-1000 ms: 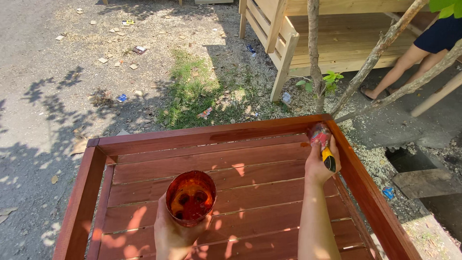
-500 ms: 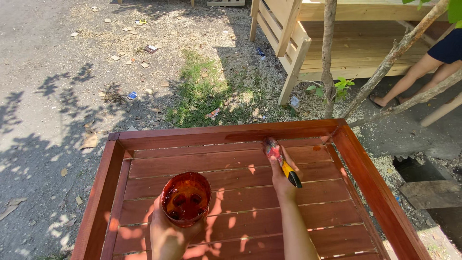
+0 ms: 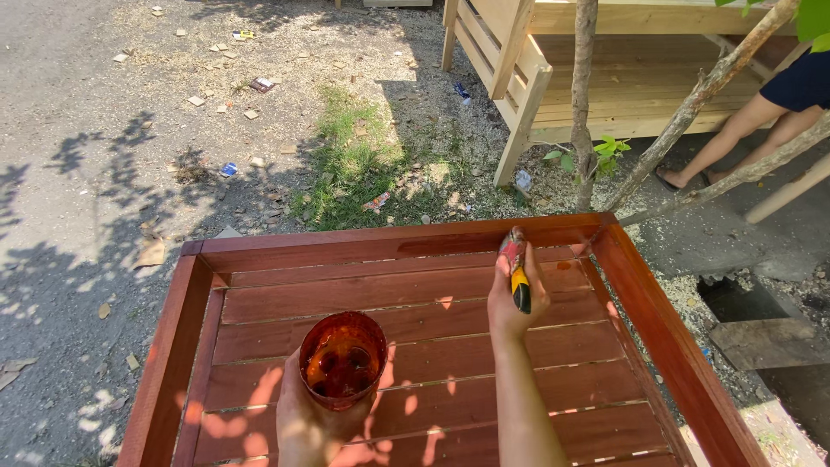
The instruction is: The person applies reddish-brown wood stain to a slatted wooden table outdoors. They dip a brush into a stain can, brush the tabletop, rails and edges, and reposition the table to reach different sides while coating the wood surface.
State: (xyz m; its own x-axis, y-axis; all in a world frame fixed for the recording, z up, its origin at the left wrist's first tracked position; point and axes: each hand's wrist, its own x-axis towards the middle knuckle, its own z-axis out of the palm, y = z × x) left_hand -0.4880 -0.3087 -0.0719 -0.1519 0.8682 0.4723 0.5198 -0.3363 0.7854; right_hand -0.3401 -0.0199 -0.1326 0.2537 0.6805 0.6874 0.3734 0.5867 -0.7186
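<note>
My left hand (image 3: pixel 316 422) holds a round cup (image 3: pixel 343 358) of reddish-brown stain low over a red-stained slatted wooden frame (image 3: pixel 406 294). My right hand (image 3: pixel 516 298) grips a paintbrush (image 3: pixel 516 268) with a yellow and black handle. Its stained bristles touch the frame's far rail, to the right of the middle. A darker wet streak runs along that rail to the left of the brush.
Bare ground with wood chips and a grass patch (image 3: pixel 354 169) lies beyond the frame. An unpainted wooden structure (image 3: pixel 605 69) and thin tree trunks (image 3: pixel 584 95) stand at the back right, where another person's legs (image 3: pixel 743 130) show. A hole with a plank (image 3: pixel 761 342) lies to the right.
My right hand with the brush has moved left from the frame's far right corner, then back a little to the right along the far rail. The cup has stayed in my left hand.
</note>
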